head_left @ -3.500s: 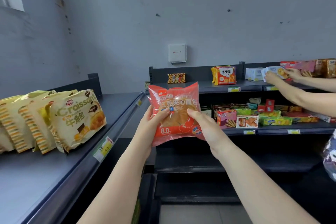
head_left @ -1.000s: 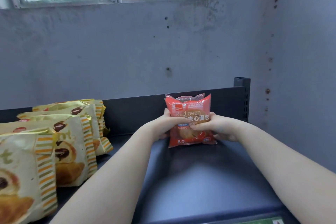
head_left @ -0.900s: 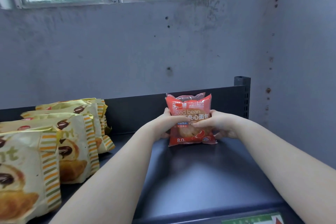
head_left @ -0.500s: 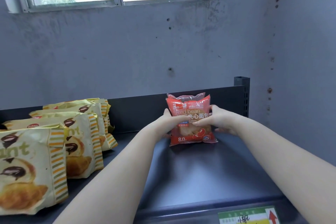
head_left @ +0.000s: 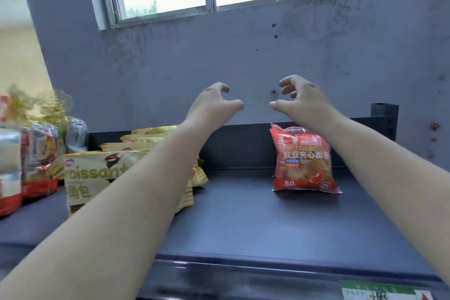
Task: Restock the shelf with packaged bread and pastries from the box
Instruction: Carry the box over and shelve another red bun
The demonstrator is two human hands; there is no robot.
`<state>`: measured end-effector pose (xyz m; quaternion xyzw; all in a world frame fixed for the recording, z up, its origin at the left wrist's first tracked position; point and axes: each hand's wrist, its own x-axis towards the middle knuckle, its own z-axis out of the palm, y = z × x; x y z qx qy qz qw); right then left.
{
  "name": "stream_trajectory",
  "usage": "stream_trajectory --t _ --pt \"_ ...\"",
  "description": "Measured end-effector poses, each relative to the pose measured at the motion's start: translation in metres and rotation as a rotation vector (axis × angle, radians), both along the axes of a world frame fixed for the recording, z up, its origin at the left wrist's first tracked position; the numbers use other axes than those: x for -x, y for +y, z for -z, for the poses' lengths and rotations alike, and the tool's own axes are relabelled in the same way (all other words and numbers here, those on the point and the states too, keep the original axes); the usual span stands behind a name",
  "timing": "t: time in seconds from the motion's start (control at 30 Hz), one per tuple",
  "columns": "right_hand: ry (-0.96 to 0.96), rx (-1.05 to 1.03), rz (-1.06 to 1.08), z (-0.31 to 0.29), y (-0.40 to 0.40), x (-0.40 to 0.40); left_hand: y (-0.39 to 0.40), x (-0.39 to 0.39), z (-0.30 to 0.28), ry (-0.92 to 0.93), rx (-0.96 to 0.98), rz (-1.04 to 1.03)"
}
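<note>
My left hand (head_left: pixel 214 102) and right hand (head_left: pixel 300 98) hovered empty, fingers loosely curled, above the shelf (head_left: pixel 243 221); the red bread packet (head_left: pixel 304 161) stood upright below my right wrist.

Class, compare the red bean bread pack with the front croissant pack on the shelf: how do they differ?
The red bean bread pack is red; the front croissant pack is yellow. The red pack stands alone at the back; the croissant pack fronts a row. The croissant pack looks larger. Neither is held.

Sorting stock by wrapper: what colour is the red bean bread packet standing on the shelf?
Red, with white lettering, seen in the head view: red bean bread packet.
</note>
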<state>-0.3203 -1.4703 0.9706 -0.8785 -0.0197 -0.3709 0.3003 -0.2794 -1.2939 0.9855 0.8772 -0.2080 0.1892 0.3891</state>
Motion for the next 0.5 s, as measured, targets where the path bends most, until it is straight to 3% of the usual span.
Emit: stream_trajectory --t 0.27,0.5 --pt "-0.061 0.189 -0.289 -0.034 0.146 -0.009 0.13 0.043 -0.047 -0.146 0.035 -0.088" --pt "-0.069 0.24 -0.539 -0.044 0.311 -0.011 0.291 0.088 -0.028 -0.178 -0.223 -0.52"
